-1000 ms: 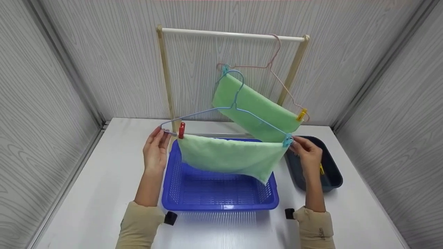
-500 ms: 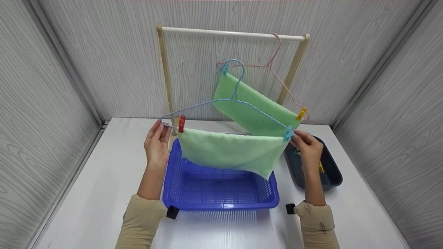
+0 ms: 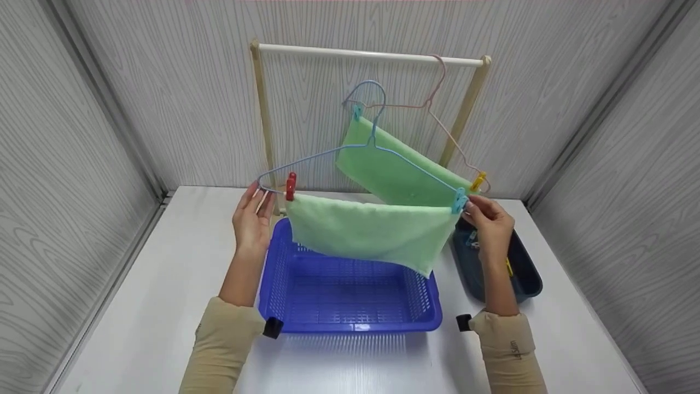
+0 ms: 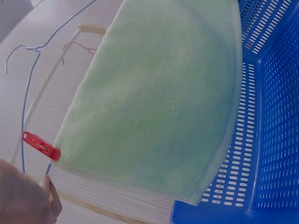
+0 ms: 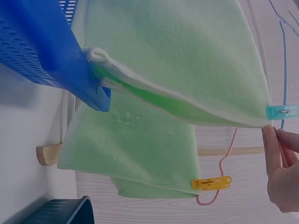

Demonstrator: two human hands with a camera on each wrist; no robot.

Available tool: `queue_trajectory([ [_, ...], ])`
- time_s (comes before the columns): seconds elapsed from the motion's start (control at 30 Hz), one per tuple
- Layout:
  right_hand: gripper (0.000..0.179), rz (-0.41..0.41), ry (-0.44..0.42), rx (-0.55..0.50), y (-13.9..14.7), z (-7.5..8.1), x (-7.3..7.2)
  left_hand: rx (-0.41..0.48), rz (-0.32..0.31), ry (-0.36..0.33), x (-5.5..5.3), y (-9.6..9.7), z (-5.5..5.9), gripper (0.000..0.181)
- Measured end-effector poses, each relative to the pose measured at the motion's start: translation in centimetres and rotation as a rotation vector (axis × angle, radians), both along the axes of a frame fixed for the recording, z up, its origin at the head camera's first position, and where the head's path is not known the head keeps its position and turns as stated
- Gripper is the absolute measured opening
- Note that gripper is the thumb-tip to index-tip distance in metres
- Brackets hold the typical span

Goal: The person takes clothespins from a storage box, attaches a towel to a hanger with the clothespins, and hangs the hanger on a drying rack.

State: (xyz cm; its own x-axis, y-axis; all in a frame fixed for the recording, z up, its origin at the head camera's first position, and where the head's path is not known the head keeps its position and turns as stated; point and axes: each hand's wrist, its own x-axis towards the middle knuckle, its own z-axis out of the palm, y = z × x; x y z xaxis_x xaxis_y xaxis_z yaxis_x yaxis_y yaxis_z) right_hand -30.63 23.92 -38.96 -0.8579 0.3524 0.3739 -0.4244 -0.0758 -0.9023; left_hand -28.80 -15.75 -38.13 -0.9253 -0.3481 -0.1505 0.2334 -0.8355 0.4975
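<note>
My left hand (image 3: 251, 221) holds the left end of a blue wire hanger (image 3: 374, 128) at its fingertips. The right hand (image 3: 492, 224) pinches the other end, thumb and fingers right beside a light-blue clothespin (image 3: 459, 201). A pale green towel (image 3: 372, 230) hangs from the hanger's lower wire, clipped by that clothespin and a red clothespin (image 3: 291, 187). In the left wrist view the hanger wire runs down past the red clothespin to the left fingertips. The towel hangs over the back of a blue basket (image 3: 350, 327). The hanger's hook stands below the rack's rod (image 3: 328, 52).
On the rod hangs a pink hanger (image 3: 404, 105) with a second green towel (image 3: 383, 169), tilted, held by a light-blue and a yellow clothespin (image 3: 478, 180). A dark tray (image 3: 533, 279) with loose clothespins stands right of the basket. Patterned panels enclose the white table (image 3: 164, 306).
Both hands have raised the blue hanger and its towel, moving away toward the rack. The hook now overlaps the pink hanger's wire in the head view. Both grips stay the same.
</note>
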Motion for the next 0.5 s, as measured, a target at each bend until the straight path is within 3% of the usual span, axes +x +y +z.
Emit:
queue_trajectory([
  [0.27, 0.021, -0.014, -0.032, -0.031, 0.4, 1.1, -0.3, -0.071, -0.068, 0.019, -1.2, 0.1, 0.6, 0.040],
  [0.5, 0.021, -0.005, -0.038, -0.031, 0.1, 2.7, 0.4, -0.147, -0.104, 0.024, -2.1, 0.1, 0.8, 0.041],
])
